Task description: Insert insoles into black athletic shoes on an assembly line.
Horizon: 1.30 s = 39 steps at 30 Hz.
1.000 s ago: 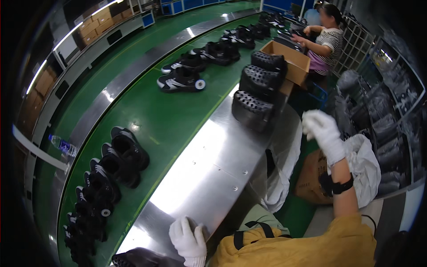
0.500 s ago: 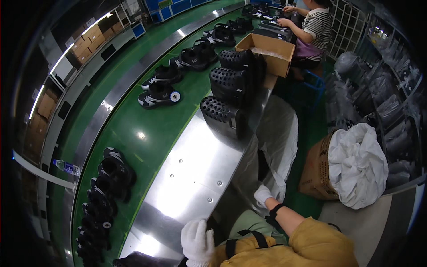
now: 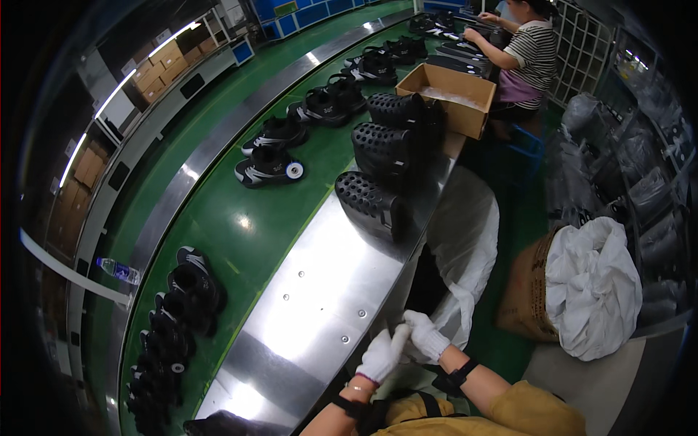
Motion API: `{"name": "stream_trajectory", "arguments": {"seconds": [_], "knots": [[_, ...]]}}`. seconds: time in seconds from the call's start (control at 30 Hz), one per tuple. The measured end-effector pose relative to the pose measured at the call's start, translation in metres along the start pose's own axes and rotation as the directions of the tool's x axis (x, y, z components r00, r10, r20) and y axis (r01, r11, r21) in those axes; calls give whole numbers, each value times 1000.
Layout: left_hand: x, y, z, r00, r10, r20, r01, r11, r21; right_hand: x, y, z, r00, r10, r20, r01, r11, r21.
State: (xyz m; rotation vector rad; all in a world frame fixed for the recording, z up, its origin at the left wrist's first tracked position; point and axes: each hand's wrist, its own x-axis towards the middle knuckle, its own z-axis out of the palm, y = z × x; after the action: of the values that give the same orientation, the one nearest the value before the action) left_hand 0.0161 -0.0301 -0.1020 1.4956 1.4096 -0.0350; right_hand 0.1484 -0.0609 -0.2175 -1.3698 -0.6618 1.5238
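My left hand and my right hand, both in white knit gloves, come together just past the right edge of the metal bench. A large white sack hangs open there, dark inside. My right hand is closed on the near rim of the sack. The left fingers are drawn together against the right hand; what they pinch is hidden. On the bench beyond stand black shoe moulds with round holes, several in a row.
Black-and-white shoes stand in pairs on the green belt. An open carton sits behind the moulds, near a seated person in a striped shirt. To my right is a brown box with a white bag.
My left hand has moved from the bench's near edge rightward to meet my right hand. The right hand has shifted slightly down at the sack. The whole view has tilted a little.
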Motion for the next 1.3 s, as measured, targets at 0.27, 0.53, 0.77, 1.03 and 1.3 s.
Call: {"name": "stream_trajectory", "arguments": {"seconds": [0.27, 0.53, 0.77, 1.03, 1.3], "knots": [[103, -85, 42, 902, 188, 389, -156, 981, -111, -22, -2, -9, 930, -83, 358, 331, 615, -715], [80, -124, 55, 821, 563, 97, -542, 715, 441, 21, 32, -95, 982, -98, 162, 175, 134, -975], [58, -39, 61, 989, 121, 86, -145, 904, 401, -8, 75, -178, 944, 328, 24, -33, 167, -985], [55, -75, 26, 929, 342, 143, -370, 876, 311, 68, 39, -112, 979, 0, -205, -182, 457, -870], [47, -93, 27, 848, 530, -20, -492, 799, 345, 88, 29, -10, 970, 83, -229, -236, 96, -967]]}}
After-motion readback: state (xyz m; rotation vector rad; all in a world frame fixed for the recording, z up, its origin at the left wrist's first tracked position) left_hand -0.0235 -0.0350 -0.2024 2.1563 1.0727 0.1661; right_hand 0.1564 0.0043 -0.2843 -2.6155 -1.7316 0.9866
